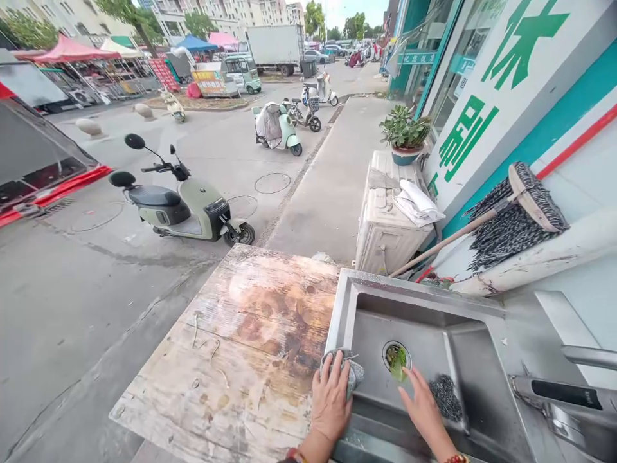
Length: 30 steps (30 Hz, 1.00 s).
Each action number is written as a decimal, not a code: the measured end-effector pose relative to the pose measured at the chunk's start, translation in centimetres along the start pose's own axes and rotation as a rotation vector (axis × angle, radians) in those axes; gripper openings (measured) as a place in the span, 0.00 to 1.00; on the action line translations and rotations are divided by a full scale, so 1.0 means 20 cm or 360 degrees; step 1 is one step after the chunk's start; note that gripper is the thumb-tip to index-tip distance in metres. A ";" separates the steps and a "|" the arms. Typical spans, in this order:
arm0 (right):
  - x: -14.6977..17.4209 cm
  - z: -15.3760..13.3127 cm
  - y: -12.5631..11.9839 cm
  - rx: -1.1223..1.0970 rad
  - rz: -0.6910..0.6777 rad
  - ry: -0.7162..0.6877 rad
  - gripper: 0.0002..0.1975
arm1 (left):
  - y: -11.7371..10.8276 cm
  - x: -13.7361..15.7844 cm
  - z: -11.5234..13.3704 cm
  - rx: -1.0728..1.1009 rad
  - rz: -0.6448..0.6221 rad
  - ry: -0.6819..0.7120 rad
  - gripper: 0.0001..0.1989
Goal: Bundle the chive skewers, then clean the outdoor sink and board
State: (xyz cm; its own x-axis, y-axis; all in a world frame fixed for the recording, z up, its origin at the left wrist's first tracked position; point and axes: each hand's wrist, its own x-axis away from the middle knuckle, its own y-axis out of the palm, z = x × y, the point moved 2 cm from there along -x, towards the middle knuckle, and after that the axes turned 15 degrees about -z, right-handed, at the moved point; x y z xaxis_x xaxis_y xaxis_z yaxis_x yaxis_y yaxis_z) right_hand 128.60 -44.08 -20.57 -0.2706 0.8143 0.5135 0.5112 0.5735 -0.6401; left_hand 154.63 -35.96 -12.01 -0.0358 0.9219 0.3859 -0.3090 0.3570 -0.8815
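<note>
At the near left edge of the steel sink (341,308), my left hand (331,392) presses over a grey cloth (355,373), fingers curled across it and the rim. My right hand (421,408) reaches down into the basin, thumb and forefinger apart. Its forefinger tip is at the edge of a green leaf (397,368), which lies over the drain (385,350) among other green scraps. Whether the fingertip touches the leaf is hard to tell. Right of that hand, a dark, speckled scrubbing pad (445,397) lies against the basin wall.
A worn wooden board (250,334) with bits of string adjoins the sink on the left. The tap (559,392) stands at right. Behind are a mop (511,206), a white cabinet-like unit (385,222) and a potted plant (405,132). A green scooter (187,202) is parked beyond the board.
</note>
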 end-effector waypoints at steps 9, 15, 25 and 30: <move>-0.26 -0.11 -0.03 -0.0188 -0.0200 -0.0079 0.30 | 0.01 -0.06 0.03 -0.0276 0.0090 -0.0043 0.37; -0.31 -0.14 -0.13 -0.0458 -0.0050 -0.0198 0.26 | -0.02 -0.10 0.06 -0.0418 0.0111 -0.0068 0.35; 0.19 -0.12 -0.84 -0.0334 0.0811 -0.0655 0.17 | -0.11 -0.20 0.16 -0.0094 0.0318 0.0063 0.22; 0.46 0.01 -1.19 -0.0190 0.1244 -0.0622 0.16 | -0.25 -0.26 0.28 0.0561 0.0301 0.0008 0.15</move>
State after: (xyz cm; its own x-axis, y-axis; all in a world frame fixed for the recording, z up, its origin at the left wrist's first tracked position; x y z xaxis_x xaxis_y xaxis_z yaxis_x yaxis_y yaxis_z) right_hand 113.82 -50.23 -0.63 -0.0565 0.9546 -0.2924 0.7425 -0.1556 -0.6516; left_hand 151.04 -43.29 -8.14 -0.1187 0.9674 0.2236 -0.6046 0.1082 -0.7892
